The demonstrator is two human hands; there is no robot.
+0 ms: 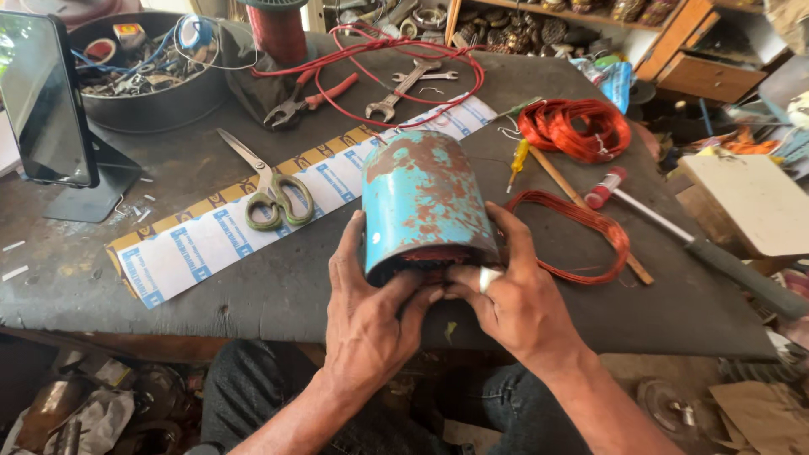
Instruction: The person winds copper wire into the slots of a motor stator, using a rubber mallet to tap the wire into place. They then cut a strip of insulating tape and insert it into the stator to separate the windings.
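A rusty blue metal cylinder (421,198), a motor housing with copper winding showing at its near end, lies on its side on the dark workbench (278,286). My left hand (371,316) cups its near left side, thumb pressing at the open end. My right hand (514,295), with a ring on one finger, holds the near right side, fingertips at the winding. Both hands grip the cylinder at the bench's front edge.
Green-handled scissors (271,187) lie on a long strip of printed paper (253,211). Copper wire coils (577,126) (590,223), a hammer (699,248), a screwdriver (518,160), spanners (404,88), pliers (303,99), red wire, a bowl of parts (147,72) and a propped phone (46,101) surround them.
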